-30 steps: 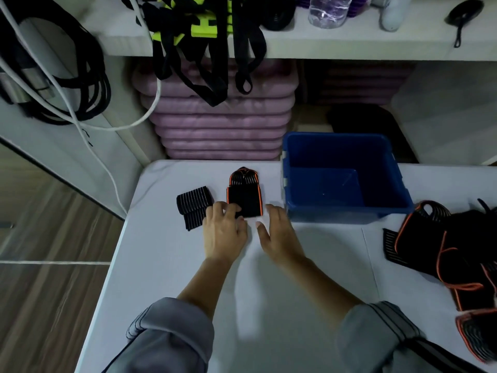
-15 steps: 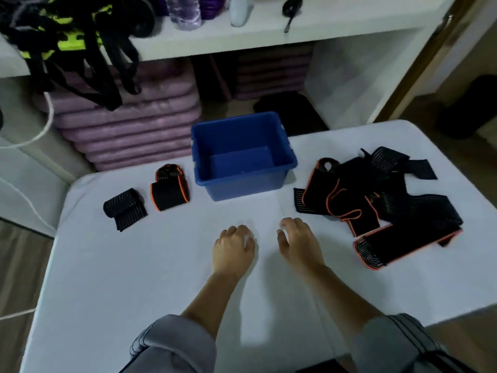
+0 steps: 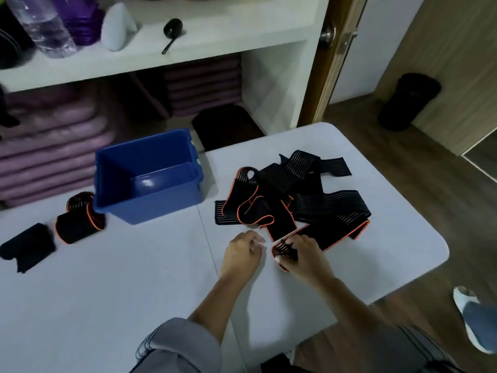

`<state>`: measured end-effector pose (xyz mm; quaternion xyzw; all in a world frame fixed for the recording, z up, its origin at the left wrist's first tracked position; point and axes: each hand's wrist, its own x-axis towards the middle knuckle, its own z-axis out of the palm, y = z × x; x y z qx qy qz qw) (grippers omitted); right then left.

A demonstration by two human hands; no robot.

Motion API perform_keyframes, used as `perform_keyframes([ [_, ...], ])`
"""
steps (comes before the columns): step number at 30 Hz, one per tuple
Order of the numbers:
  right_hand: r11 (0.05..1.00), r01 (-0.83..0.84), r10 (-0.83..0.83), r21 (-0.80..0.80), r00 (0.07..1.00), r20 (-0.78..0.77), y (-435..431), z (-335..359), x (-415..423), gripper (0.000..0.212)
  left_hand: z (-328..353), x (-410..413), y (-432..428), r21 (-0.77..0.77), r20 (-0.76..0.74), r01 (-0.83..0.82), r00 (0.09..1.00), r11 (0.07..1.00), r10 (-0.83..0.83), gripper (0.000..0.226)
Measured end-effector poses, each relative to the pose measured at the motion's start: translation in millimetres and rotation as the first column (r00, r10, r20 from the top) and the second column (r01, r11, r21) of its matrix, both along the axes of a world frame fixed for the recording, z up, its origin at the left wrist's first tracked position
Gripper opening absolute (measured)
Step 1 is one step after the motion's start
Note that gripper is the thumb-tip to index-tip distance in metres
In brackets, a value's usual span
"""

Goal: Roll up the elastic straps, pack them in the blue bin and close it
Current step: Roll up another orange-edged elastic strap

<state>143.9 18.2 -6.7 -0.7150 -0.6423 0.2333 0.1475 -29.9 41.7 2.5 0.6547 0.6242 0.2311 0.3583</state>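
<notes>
Your right hand [image 3: 304,258] has its fingers curled round the near end of a long strap [image 3: 336,235], pinching it against the table [image 3: 134,292], a little in from the right edge. Your left hand [image 3: 242,254] sits just beside it. Its fingers are loosely bent and blurred, and they hold nothing.

The long strap is black ribbed elastic with thin pale lines across it and bright orange piping along both sides. It runs flat from your right hand toward the right edge. Any print on it is too blurred to read.

Behind it, toward the far right corner, lies the pile of loose straps [image 3: 295,189]. Some carry the same orange trim and one ends in a loop. Others are plain black with grey ribbing, and all are folded over one another.

The blue bin [image 3: 161,208] stands open near the far edge, left of the table's centre seam, with its glossy floor showing bare.

Left of the bin, just beside its near corner, is an orange-edged roll [image 3: 78,224]. Further left again, a plain black roll [image 3: 27,244] lies near it.
</notes>
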Motion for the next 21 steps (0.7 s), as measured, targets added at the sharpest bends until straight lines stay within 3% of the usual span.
perform_keyframes([
  [3,0.996,-0.046,0.047,-0.079,0.999,0.009,0,-10,6,0.054,0,7,-4,0.023,-0.002,-0.054,0.999,0.998,0.055,0.021],
  [8,0.998,-0.046,0.046,-0.029,0.999,-0.016,0,-20,1,0.026,7,13,0,0.122,0.015,-0.114,0.994,0.986,0.113,0.024],
  [11,0.999,-0.03,0.029,-0.028,0.998,-0.051,1,-21,5,0.023,10,13,7,0.163,0.043,-0.14,0.99,0.977,0.134,0.016],
  [17,0.976,0.093,-0.045,0.195,0.971,-0.236,25,7,11,0.022,27,3,40,0.251,0.109,-0.27,0.962,0.93,0.25,0.013],
  [21,0.963,0.102,-0.004,0.25,0.932,-0.363,63,41,20,0.025,36,-4,69,0.254,0.099,-0.271,0.962,0.928,0.254,0.012],
])
